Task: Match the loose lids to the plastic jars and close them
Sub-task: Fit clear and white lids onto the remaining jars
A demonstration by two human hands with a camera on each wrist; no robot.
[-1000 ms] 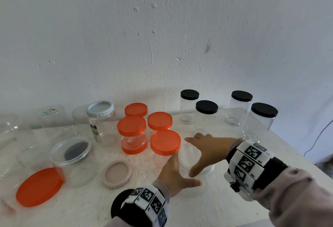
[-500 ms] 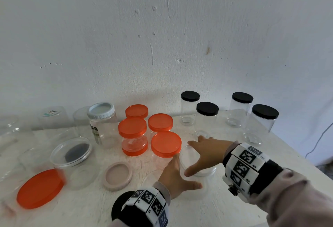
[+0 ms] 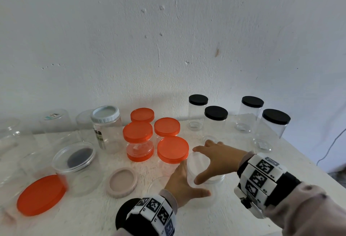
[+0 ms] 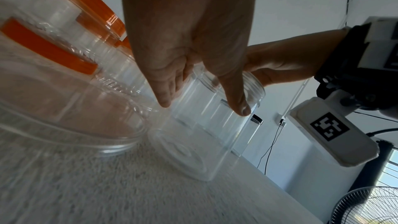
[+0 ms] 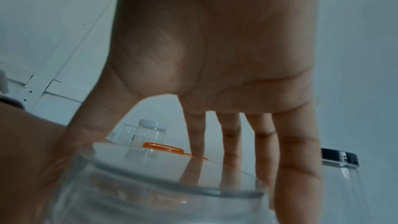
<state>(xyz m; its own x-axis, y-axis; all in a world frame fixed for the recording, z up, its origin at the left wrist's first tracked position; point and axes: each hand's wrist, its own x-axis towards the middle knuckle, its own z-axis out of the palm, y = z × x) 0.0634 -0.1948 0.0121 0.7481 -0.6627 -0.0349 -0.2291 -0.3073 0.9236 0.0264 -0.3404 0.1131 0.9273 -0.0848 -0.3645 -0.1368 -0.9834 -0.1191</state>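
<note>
Left hand (image 3: 182,183) grips the clear, lidless plastic jar (image 3: 203,170) on the white worktop (image 3: 215,217); right hand (image 3: 219,158) spans its rim, fingers spread; jar edges barely discernible.

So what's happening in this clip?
A person is sorting plastic jars and lids on a white table. The left hand steadies the side of a clear open plastic jar while the right hand spans its rim from above. Several orange-lidded jars and black-lidded jars already stand closed behind.
</note>
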